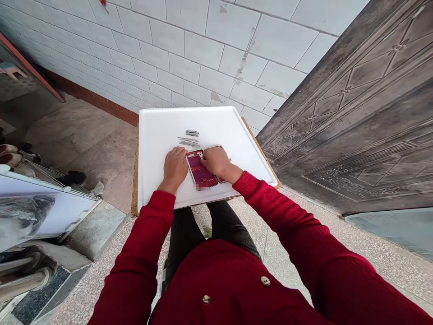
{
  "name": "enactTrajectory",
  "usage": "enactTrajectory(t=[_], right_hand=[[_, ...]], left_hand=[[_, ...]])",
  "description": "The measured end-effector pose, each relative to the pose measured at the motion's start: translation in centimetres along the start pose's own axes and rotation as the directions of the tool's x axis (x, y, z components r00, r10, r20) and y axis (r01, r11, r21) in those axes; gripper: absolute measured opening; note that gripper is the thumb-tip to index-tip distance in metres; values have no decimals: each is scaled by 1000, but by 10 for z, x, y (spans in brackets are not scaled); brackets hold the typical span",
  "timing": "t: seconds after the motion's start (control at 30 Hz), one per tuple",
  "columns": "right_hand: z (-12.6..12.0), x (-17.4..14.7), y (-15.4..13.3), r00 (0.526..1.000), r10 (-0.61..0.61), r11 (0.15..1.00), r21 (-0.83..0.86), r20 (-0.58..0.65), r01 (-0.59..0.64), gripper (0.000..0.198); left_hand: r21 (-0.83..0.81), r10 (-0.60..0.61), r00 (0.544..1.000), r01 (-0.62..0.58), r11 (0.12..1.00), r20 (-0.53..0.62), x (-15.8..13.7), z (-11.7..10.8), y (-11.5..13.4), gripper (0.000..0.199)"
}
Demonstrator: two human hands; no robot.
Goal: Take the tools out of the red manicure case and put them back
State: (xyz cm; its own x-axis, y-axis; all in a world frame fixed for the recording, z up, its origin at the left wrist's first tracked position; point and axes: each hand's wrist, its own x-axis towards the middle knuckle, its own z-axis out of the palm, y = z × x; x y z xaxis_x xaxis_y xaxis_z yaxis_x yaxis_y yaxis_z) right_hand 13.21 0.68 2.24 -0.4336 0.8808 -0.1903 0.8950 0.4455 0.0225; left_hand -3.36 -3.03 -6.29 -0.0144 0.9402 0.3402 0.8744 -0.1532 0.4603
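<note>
A manicure case [202,175] with a purple-red lining and a row of small loops lies opened out on a white tray-like tabletop [158,122]. At its left edge, my left hand [175,166] is closed with bent fingers against the rim. My right hand [217,161] reaches over the case's middle and right half, fingers pinched together near a small silvery piece [200,155]. What those fingertips hold is too small and covered to make out. Beyond the case lie several slim metal tools [188,142] and a stack of nail clippers [192,133].
A white tiled wall [196,49] stands behind the tabletop, and a dark patterned metal door [338,113] is at the right. Brown board edges [135,180] stick out under the white top. Shoes [10,155] and a rack are at the left.
</note>
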Motion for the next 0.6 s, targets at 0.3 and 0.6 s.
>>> enactTrajectory(t=[0.3,0.6], right_hand=[[1,1,-12,999,51,998,47,-18,-50,33],[-7,18,-10,996,41,990,129,76,-51,31]], left_hand=[[-8,1,1000,-1,1000,-11,0,2,-1,43],[2,6,1000,-6,1000,-7,0,0,2,45]])
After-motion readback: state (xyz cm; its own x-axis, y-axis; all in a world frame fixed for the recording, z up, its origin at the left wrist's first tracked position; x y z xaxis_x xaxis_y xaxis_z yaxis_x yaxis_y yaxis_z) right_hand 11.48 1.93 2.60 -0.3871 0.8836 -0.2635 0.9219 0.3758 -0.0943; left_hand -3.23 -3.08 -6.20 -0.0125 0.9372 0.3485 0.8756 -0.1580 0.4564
